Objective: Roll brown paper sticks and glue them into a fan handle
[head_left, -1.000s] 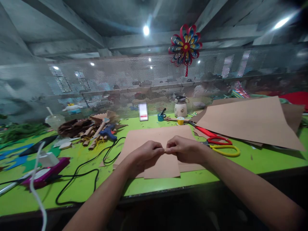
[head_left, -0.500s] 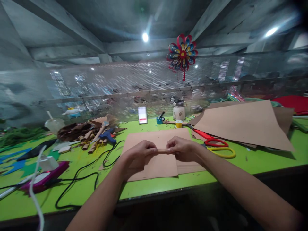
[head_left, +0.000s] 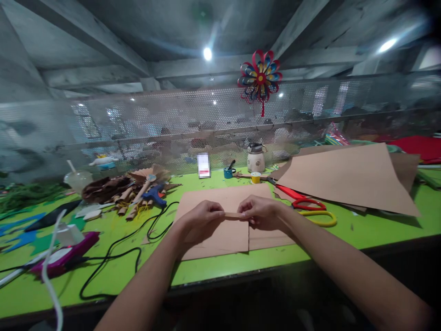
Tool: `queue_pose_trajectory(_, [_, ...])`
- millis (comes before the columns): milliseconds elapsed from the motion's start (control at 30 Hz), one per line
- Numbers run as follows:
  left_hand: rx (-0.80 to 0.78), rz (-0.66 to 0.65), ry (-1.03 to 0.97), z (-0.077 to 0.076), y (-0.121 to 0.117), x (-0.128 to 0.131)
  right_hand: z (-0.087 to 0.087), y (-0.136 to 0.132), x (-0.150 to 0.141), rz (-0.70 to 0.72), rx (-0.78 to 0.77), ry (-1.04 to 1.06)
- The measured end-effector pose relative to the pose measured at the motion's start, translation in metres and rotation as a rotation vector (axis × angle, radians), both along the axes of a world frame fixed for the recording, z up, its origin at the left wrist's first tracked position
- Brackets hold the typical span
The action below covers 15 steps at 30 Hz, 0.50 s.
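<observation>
Both hands closed on the same workpiece, fingers curled, neither one spread. My left hand (head_left: 204, 221) pinches the left end of a narrow folded strip (head_left: 233, 215) between thumb and forefinger; my right hand (head_left: 262, 213) pinches the right end likewise, the other fingers tucked below. A short length of strip shows between the two sets of fingertips; the hands are near each other, not touching.

The strip forms the far edge of a small brown sheet (head_left: 229, 236). Location: directly in front of me, over larger brown paper (head_left: 267, 241) lying on the green table (head_left: 365, 230), close to its near edge. Whether the strip itself touches the paper beneath: cannot tell.

Orientation: long axis of the strip runs left to right, roughly parallel to the table edge, right end very slightly lower in view. The rest of the sheet extends from it toward me. Its right side is straight and ends in a near corner; its left part is covered by my left hand, so the sheet's own long axis cannot be read.

Surroundings: red scissor handle (head_left: 288, 191) and yellow scissor handle (head_left: 320, 225) beyond my right wrist; blue glue gun (head_left: 155, 195) to the left; yellow spool (head_left: 255, 178) behind the paper.
</observation>
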<state>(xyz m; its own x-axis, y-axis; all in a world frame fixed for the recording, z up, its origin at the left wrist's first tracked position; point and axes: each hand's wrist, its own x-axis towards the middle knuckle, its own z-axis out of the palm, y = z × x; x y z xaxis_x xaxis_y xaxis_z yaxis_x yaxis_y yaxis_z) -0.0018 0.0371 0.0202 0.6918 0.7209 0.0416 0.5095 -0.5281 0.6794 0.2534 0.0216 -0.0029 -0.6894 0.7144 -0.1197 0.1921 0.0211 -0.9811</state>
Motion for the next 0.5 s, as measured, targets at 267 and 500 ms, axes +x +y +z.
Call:
queue_pose_trajectory(267, [-0.136, -0.044, -0.003, 0.0074, 0.0024, -0.0083, -0.0022, -0.01, -0.0015, -0.124, -0.171, 0.113])
queue_pose_trajectory(500, [-0.082, -0.024, 0.032, 0.0063, 0.0035, -0.007, 0.0024, -0.0054, -0.0006, -0.06, -0.049, 0.026])
